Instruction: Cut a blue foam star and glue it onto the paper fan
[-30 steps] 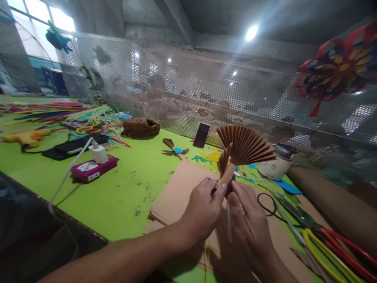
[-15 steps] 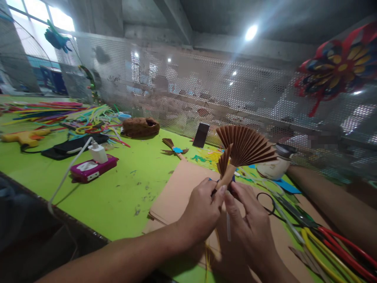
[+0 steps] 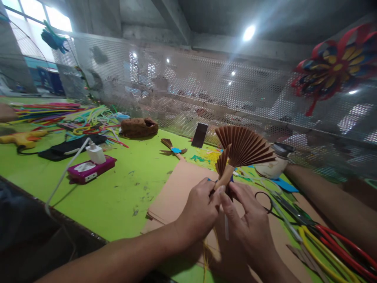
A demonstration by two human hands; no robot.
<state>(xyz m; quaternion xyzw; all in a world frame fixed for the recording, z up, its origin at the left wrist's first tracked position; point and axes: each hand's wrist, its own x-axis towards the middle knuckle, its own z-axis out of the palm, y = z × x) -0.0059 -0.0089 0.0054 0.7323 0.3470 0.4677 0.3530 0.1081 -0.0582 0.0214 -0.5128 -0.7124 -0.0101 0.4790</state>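
Note:
A brown paper bird figure (image 3: 226, 177) with a large pleated fan (image 3: 246, 146) stands up between my two hands. My left hand (image 3: 200, 208) is closed around its rolled body from the left. From the right, my right hand (image 3: 250, 218) pinches its lower part, with thumb and fingers pressed in close. A thin whitish strip (image 3: 226, 228) hangs below the fingers. Much of the figure's lower part is hidden by my hands. Under them lie sheets of tan paper (image 3: 173, 188). A smaller paper bird with a blue piece (image 3: 176, 150) lies beyond the sheets.
Scissors with red and yellow handles (image 3: 324, 232) lie at right, near another person's arm (image 3: 330, 208). A jar (image 3: 272, 161) and phone (image 3: 199, 135) stand behind. Left are a purple power strip (image 3: 91, 169), brown pouch (image 3: 138, 128), yellow glue gun (image 3: 23, 138) and pipe cleaners (image 3: 50, 110).
The view has shifted slightly. Another person's hand has come in at the far left edge, by the pipe cleaners. My hands keep nearly the same hold on the paper bird.

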